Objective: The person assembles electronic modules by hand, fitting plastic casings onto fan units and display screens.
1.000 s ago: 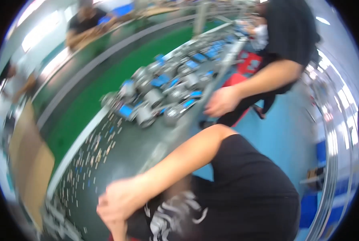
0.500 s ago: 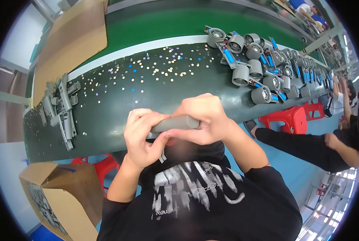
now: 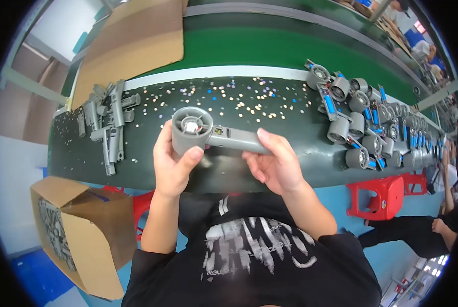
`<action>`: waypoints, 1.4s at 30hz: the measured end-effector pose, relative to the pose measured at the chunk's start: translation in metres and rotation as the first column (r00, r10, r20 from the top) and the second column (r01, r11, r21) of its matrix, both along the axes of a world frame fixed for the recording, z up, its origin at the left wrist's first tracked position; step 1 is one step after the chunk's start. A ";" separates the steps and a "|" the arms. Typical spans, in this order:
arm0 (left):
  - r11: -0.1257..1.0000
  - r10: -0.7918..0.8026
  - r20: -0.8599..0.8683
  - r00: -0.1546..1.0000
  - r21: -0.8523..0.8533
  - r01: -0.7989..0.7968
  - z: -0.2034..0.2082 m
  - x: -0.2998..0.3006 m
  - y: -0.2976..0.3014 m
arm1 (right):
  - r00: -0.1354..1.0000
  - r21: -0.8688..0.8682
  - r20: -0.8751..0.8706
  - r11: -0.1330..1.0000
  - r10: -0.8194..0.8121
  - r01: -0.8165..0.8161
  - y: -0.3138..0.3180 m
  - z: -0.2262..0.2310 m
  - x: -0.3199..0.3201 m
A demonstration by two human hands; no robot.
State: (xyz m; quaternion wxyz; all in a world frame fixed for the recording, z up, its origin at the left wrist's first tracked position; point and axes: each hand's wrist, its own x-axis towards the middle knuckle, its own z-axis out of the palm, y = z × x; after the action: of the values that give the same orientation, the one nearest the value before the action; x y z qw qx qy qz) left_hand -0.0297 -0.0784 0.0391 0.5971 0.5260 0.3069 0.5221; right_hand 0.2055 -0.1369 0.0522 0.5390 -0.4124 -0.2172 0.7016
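Both hands hold a grey handheld fan (image 3: 242,139) level in front of my chest. My left hand (image 3: 170,166) wraps round its cylindrical head, with the thumb across the near side. Inside the round opening a pale hub and spokes show. My right hand (image 3: 280,165) grips the far end of the handle between thumb and fingers. A small dark slot and a yellowish patch sit on the handle close to the head. Beyond the fan, many small pale and blue round dots (image 3: 249,102) lie scattered over the dark green table (image 3: 147,158).
Grey handle shells (image 3: 111,120) are piled at the table's left. Several fan units with blue batteries (image 3: 359,120) crowd the right side. A cardboard box (image 3: 101,225) of grey parts stands lower left, red stools (image 3: 380,197) lower right. Other people are at the far right.
The fan has turned so its round head and handle now face up. My hands have moved apart, left on the head and right at the handle's end.
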 end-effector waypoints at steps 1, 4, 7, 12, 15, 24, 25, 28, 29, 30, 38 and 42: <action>1.000 0.013 -0.012 1.000 0.001 -0.013 0.000 0.001 0.006 | 0.999 -0.072 -0.011 0.997 0.036 -0.037 0.000 0.001 0.002; 0.994 0.010 0.175 0.985 -0.111 0.010 0.001 0.011 0.010 | 0.951 -0.060 -0.250 0.978 0.181 -0.202 -0.002 -0.008 0.003; 0.985 -0.013 0.304 0.952 -0.161 0.065 0.012 0.053 0.000 | 0.863 0.073 -0.386 0.943 0.326 -0.324 0.003 -0.034 0.001; 0.921 -0.265 0.025 0.964 -0.289 0.260 -0.006 0.046 -0.003 | 0.651 0.516 0.664 0.856 -0.368 -0.043 0.010 -0.036 0.013; 0.939 -0.330 -0.414 0.848 -0.050 0.341 -0.042 0.033 0.004 | 0.589 0.769 0.597 0.597 -0.545 -0.227 0.031 -0.009 0.029; 0.909 -0.128 -0.750 0.649 0.172 0.378 -0.059 0.023 0.016 | 0.314 0.912 0.297 0.171 -0.902 -0.372 0.031 -0.015 0.003; 0.912 -0.090 -0.765 0.638 0.194 0.362 -0.058 0.028 0.016 | 0.369 0.870 0.462 0.332 -0.806 -0.365 0.035 -0.030 0.001; 0.905 0.024 -0.748 0.663 0.297 0.303 -0.056 0.047 0.023 | 0.346 0.769 0.636 0.537 -0.689 -0.346 0.027 -0.011 0.018; 0.923 0.117 -0.758 0.642 0.322 0.212 -0.047 0.053 0.022 | 0.304 0.743 0.667 0.577 -0.680 -0.339 0.019 0.001 0.020; 0.940 0.141 -0.495 0.858 0.338 0.041 -0.042 0.066 0.022 | 0.262 0.760 0.642 0.555 -0.720 -0.339 0.013 0.013 0.044; 0.944 -0.012 -0.048 0.999 -0.330 -0.005 -0.049 -0.087 0.275 | -0.579 0.270 0.815 0.883 0.004 0.385 -0.043 0.045 0.507; 0.901 0.081 0.066 0.995 -0.432 -0.044 -0.091 -0.013 0.461 | -0.668 0.179 0.740 0.937 0.073 0.301 -0.169 -0.031 0.712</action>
State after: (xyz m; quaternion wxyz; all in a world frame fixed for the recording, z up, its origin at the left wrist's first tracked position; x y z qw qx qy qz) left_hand -0.0425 0.3827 -0.0517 0.6933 0.3495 0.4061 0.4818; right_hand 0.9174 -0.3059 0.0210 0.0752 -0.8824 -0.4392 -0.1511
